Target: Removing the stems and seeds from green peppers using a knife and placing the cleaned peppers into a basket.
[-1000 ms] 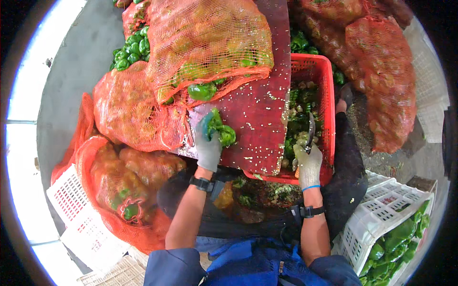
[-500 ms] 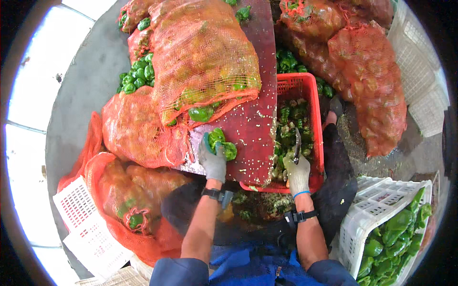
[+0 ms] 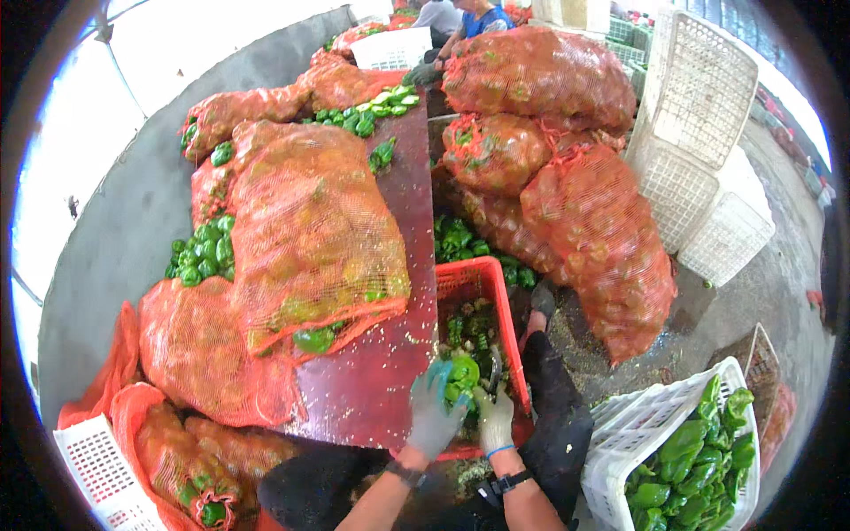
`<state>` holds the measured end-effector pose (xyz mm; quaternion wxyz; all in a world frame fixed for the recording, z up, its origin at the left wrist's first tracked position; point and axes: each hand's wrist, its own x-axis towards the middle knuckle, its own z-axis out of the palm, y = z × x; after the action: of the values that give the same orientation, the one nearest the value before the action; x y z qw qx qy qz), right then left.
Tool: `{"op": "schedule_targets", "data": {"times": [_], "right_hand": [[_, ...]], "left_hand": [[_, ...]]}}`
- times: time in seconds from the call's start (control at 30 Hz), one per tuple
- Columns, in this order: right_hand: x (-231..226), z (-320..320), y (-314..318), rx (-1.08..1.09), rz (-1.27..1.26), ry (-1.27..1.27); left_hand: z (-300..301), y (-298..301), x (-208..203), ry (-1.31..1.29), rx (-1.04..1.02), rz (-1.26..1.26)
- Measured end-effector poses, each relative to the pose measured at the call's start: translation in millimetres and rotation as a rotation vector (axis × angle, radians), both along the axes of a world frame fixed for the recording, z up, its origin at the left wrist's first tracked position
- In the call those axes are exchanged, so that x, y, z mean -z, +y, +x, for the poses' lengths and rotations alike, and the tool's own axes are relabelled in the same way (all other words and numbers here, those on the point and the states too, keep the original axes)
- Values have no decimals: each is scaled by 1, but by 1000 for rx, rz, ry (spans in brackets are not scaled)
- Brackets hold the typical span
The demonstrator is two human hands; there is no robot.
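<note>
My left hand (image 3: pixel 431 414), in a grey glove with teal fingertips, is closed around a green bell pepper (image 3: pixel 462 375) above the red crate's near end. Close on its right, my right hand (image 3: pixel 495 419), in a pale glove, grips a small knife with a curved blade (image 3: pixel 496 367). The blade stands up beside the pepper; whether it touches the pepper I cannot tell. Beneath both hands, the red plastic crate (image 3: pixel 505 319) holds green and pale pepper scraps. The dark red tabletop (image 3: pixel 367 389) lies to the left, strewn with small pale seeds.
Orange mesh sacks (image 3: pixel 319 221) of peppers cover the table's left, and others (image 3: pixel 602 239) lean beyond the crate. A white crate (image 3: pixel 611 442) of green peppers stands at my right. Further off, white crates (image 3: pixel 704 88) are stacked. A person in blue (image 3: pixel 485 19) sits at the far end.
The view has tilted up, showing more of the far side. My left hand has carried the pepper from over the table to the crate, beside the knife in my right hand.
</note>
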<state>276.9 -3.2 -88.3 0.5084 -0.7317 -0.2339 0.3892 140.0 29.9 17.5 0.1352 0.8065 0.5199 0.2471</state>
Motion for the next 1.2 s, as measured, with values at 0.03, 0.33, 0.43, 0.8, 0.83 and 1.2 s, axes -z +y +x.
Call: {"op": "schedule_targets", "data": {"times": [0.03,0.33,0.43,0.8,0.83,1.2], "right_hand": [[-13,3,-3,-33,-96,-57],[43,1,-14,-58,-17,136],[51,-6,-17,-143,40,131],[-22,-6,-6,-238,-152,178],[-31,-6,-4,-232,-164,194],[-55,1,-10,-157,-176,334]], "left_hand": [[-3,-3,-13,-183,-17,-108],[-136,81,-41,-415,-674,-78],[-204,128,-19,-131,-717,153],[-211,169,11,64,-755,78],[-209,167,12,71,-759,68],[-141,57,-11,-361,-491,-206]]}}
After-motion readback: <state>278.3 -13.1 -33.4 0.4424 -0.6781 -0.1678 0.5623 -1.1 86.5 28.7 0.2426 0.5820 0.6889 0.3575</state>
